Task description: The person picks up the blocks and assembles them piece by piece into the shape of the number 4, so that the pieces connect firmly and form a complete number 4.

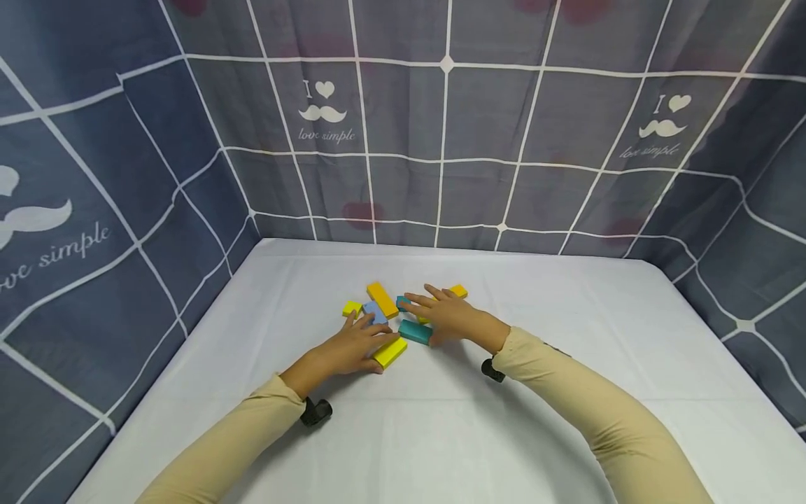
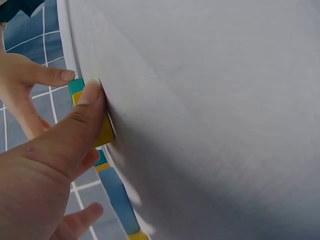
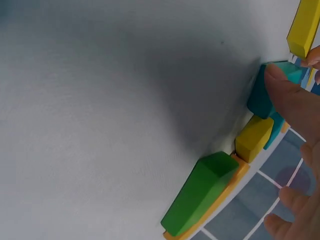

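My left hand (image 1: 352, 348) holds a yellow block (image 1: 390, 353) between thumb and index finger; its other fingers spread beside a blue piece (image 1: 376, 312) and a small yellow block (image 1: 352, 308). In the left wrist view the thumb covers part of the yellow block (image 2: 106, 132). My right hand (image 1: 456, 318) reaches over the pile with fingers extended. Its thumb touches the end of a teal block (image 1: 414, 332), also in the right wrist view (image 3: 260, 95). A smaller teal block (image 1: 403, 302) lies near its fingertips.
An orange block (image 1: 382, 301) lies at the pile's back. The right wrist view shows a green block (image 3: 200, 192) beside an orange strip (image 3: 242, 170), and a short yellow block (image 3: 253, 139). White cloth (image 1: 403, 448) covers the table; grey checked curtains (image 1: 403, 189) surround it.
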Tool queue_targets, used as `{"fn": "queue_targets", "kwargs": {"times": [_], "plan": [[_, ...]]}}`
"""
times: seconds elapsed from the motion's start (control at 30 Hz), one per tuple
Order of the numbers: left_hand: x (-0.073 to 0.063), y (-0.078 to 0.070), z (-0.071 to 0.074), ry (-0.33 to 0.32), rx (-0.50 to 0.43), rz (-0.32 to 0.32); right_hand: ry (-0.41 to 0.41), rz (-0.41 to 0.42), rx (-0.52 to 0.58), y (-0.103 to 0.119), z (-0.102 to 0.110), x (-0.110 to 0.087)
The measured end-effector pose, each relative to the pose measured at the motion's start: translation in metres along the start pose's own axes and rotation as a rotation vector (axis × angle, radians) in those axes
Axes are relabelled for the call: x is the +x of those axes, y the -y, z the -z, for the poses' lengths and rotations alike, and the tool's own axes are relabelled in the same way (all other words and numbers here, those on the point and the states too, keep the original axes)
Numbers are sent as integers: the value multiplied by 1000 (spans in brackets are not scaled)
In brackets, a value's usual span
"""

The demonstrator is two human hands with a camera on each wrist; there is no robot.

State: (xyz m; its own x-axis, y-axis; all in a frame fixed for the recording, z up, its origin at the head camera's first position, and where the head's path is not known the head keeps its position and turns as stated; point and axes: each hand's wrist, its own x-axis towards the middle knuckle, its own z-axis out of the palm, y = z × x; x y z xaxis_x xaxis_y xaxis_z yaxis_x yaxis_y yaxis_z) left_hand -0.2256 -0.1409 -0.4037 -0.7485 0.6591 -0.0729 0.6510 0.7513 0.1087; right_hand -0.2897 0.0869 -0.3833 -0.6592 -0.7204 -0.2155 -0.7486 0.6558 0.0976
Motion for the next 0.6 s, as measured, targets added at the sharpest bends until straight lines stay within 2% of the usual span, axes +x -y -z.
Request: {"fn": "queue_targets", "kwargs": {"times": [0.2,0.4,0.6], "plan": [[1,0,-2,-13,29,-34,28,42,-17,2,-4,5],[0,-1,-4,-68,35,-60,62,67,-61,3,0,7],[-3,-5,-3,-52,-1,-43,77,59,-40,4,3,8]]}}
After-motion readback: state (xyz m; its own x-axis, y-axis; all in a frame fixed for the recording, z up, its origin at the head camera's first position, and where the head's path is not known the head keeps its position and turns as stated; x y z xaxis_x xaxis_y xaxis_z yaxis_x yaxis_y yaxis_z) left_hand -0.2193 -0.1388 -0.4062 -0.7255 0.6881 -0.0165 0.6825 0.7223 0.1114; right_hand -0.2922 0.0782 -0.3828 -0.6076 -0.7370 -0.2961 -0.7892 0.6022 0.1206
